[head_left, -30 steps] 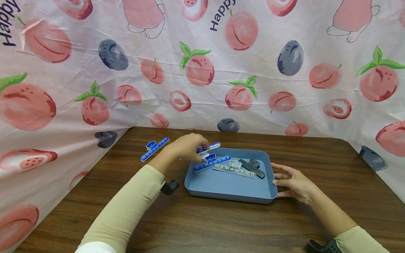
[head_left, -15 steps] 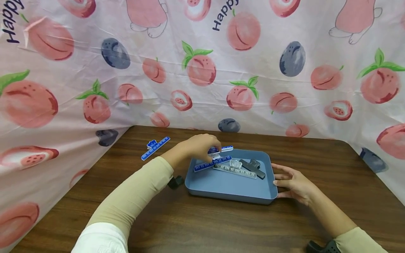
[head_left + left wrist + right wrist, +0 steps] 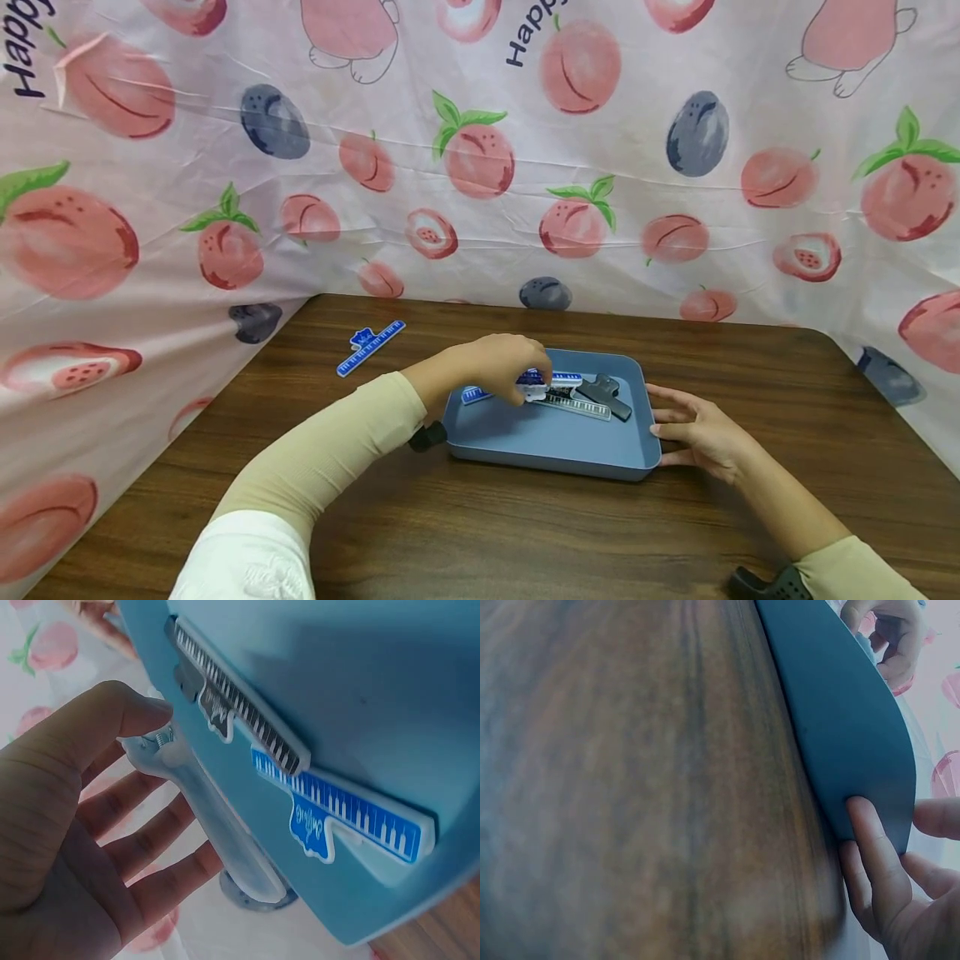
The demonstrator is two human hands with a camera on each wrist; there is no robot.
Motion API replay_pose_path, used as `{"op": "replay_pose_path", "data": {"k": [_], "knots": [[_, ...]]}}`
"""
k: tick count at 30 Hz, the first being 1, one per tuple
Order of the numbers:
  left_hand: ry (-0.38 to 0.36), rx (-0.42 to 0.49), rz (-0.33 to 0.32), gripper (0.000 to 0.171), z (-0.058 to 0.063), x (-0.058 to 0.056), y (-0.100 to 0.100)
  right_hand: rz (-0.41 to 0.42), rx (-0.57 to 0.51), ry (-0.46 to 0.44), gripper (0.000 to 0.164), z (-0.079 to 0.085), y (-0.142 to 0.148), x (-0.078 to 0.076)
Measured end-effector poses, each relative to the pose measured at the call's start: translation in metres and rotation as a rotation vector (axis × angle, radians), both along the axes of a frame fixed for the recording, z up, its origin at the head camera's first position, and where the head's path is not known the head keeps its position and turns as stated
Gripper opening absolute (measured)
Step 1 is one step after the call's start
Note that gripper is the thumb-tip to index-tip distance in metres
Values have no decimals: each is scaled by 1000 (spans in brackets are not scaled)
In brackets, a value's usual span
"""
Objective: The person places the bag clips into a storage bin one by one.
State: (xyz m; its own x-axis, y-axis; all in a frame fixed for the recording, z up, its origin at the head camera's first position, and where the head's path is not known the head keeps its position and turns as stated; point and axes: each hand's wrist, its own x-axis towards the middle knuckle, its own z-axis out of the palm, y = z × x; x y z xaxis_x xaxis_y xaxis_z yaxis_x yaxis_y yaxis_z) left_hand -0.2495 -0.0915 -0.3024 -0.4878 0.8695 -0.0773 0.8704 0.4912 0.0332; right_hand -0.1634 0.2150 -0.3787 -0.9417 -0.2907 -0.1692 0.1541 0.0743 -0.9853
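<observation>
My left hand (image 3: 506, 364) is over the blue tray (image 3: 555, 442), pinching a blue-and-white piano-key clip (image 3: 567, 379) between thumb and fingers. In the left wrist view the white underside of this clip (image 3: 225, 825) shows, with a metal spring near the thumb. Inside the tray lie a second blue piano-key clip (image 3: 352, 814), a clear clip with black-and-white keys (image 3: 581, 407) and a black clip (image 3: 609, 398). The held clip and hand partly cover them in the head view. My right hand (image 3: 697, 437) touches the tray's right end, fingers spread along its outer wall.
Another blue piano-key clip (image 3: 371, 346) lies on the dark wooden table (image 3: 465, 533), left of the tray. A fruit-print cloth (image 3: 480, 233) hangs behind the table and along its sides.
My left hand has moved right and a little toward me with its clip, from the tray's back left corner to over the clips inside. The right hand stays at the tray's end.
</observation>
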Motion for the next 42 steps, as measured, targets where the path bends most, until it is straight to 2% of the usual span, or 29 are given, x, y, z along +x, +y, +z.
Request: {"op": "replay_pose_path", "data": {"k": [16, 34, 38, 42], "knots": [[-78, -64, -114, 32, -10, 6, 24, -9, 14, -5, 77, 0, 1, 2], [-140, -165, -79, 26, -27, 8, 26, -10, 16, -5, 76, 1, -1, 1], [-154, -188, -73, 26, -26, 8, 25, -6, 16, -2, 76, 1, -1, 2], [-206, -203, -40, 30, -20, 9, 25, -7, 14, -2, 77, 1, -1, 2]]}}
